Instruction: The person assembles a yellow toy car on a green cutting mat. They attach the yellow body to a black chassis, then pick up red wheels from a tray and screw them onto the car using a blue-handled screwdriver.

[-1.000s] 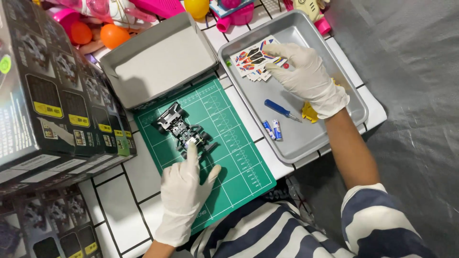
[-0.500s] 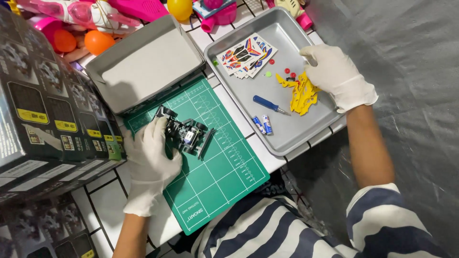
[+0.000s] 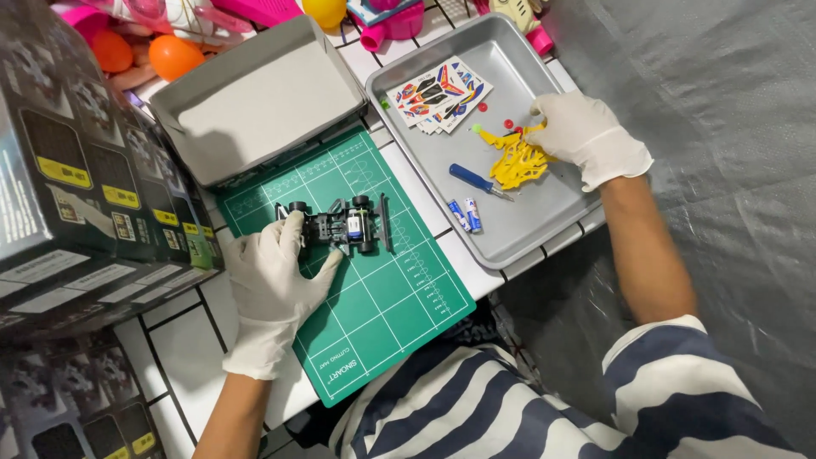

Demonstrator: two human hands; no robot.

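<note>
White tiles with dark grout form the work surface, with a green cutting mat (image 3: 365, 289) laid near the person and a grey metal tray (image 3: 544, 229) to its right.

On the mat, the left hand (image 3: 274, 285), in a white glove, grasps the near-left end of a small black toy car chassis (image 3: 336, 228), fingers curled around its rear wheel. A thin black strip (image 3: 386, 223) lies just beside the chassis on its right. The grip takes in one end only, so a push on the far end could well swing the chassis around and knock that strip off the mat.

In the tray, the gloved right hand (image 3: 588, 136) pinches the yellow plastic part frame (image 3: 512, 159) at its far edge. Tiny red and green bits (image 3: 483, 108) lie loose around the frame; dragging it would likely scatter them. Nearer sit a blue screwdriver (image 3: 473, 179) and two small batteries (image 3: 467, 215), round things that may roll if the tray is jolted. Sticker sheets (image 3: 438, 93) lie at the tray's far left. An open grey box (image 3: 255, 98) stands beyond the mat, and printed cartons (image 3: 76, 170) are stacked at left.
</note>
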